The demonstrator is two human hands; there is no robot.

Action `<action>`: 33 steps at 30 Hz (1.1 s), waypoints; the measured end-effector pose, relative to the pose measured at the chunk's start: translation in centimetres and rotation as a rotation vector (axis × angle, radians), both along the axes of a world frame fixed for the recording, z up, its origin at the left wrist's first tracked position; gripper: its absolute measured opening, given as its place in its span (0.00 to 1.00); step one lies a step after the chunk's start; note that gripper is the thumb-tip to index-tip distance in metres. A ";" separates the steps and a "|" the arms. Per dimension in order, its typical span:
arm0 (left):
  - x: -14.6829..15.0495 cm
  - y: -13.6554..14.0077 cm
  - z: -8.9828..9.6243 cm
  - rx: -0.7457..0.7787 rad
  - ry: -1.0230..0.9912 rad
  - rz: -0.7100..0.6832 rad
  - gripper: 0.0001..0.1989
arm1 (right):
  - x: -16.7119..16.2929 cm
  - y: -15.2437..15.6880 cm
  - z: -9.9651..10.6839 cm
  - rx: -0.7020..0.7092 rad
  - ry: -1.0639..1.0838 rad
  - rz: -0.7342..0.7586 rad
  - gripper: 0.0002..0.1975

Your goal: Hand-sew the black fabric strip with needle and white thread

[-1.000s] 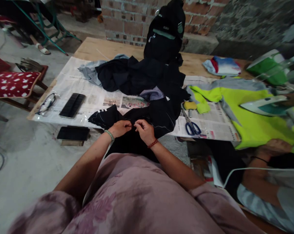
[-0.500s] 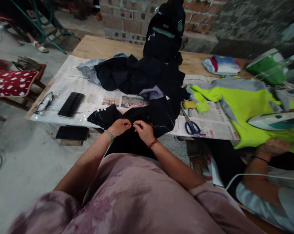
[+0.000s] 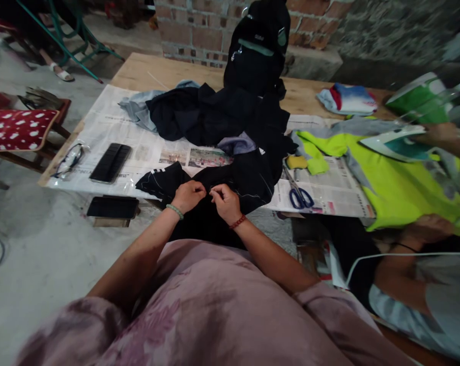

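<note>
Close together at the table's front edge, both my hands are pinched, thumb against forefinger. My left hand (image 3: 190, 196), with a pale green bead bracelet, is closed; whatever lies between its fingertips is too small to make out. A small gap separates it from my right hand (image 3: 226, 202), which wears a red bracelet and is closed the same way on something I cannot make out. Behind and beside the fingers lies a black garment (image 3: 249, 178) with white stripes and thin white lines. More dark clothing (image 3: 203, 114) is heaped further back.
Blue-handled scissors (image 3: 300, 197) and a yellow sponge-like piece (image 3: 296, 162) lie right of the garment. A dark phone case (image 3: 111, 162) and glasses (image 3: 70, 160) are at left. A black backpack (image 3: 255, 56) stands behind. At right, a co-worker moves an iron (image 3: 396, 143) over a yellow garment (image 3: 394, 193).
My hands have barely moved; the left tilts slightly and stays pinched. The co-worker's iron has slid away from the front edge, further back and left across the yellow garment.
</note>
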State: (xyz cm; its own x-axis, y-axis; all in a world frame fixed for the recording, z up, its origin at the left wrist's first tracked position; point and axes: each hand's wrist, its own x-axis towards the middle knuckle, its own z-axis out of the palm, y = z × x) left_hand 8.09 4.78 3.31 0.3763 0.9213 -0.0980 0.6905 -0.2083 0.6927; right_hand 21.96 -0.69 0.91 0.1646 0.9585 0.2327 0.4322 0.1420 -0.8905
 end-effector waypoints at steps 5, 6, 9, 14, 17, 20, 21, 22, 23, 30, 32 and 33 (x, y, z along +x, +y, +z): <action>0.4 -0.6 0.4 0.029 0.083 0.001 0.09 | 0.0 0.2 -0.5 0.018 -0.022 0.021 0.06; 0.4 -0.7 0.5 0.032 0.101 -0.004 0.08 | 0.0 0.2 -0.5 0.020 -0.020 0.024 0.06; 0.5 -0.8 0.8 0.037 0.158 0.028 0.08 | 0.0 0.2 -0.4 0.018 -0.007 0.004 0.06; 1.1 -0.6 1.2 0.040 0.167 0.104 0.09 | 0.2 0.4 0.2 0.048 -0.009 -0.064 0.07; 1.5 -0.5 1.6 0.066 0.121 0.083 0.09 | 0.4 0.6 0.2 0.066 -0.044 -0.056 0.07; 1.5 -0.6 1.4 0.095 0.141 0.109 0.09 | 0.6 0.9 0.2 0.058 -0.070 -0.042 0.06; 1.4 -0.6 1.2 0.084 0.159 0.121 0.09 | 0.6 0.9 0.3 0.057 -0.071 -0.037 0.07; 1.3 -0.6 1.0 0.068 0.174 0.128 0.09 | 0.6 1.0 0.3 0.056 -0.069 -0.035 0.07; 1.3 -0.7 0.8 0.054 0.183 0.133 0.09 | 0.6 1.0 0.4 0.055 -0.063 -0.037 0.07; 1.2 0.0 0.8 0.105 0.130 0.136 0.09 | 0.6 1.1 0.4 0.041 -0.016 -0.058 0.07; 1.0 0.2 0.6 0.070 0.166 0.135 0.08 | 0.8 1.2 0.4 0.020 0.005 -0.067 0.07; 0.8 0.2 0.4 0.059 0.174 0.140 0.07 | 1.0 1.2 0.4 0.008 0.017 -0.067 0.07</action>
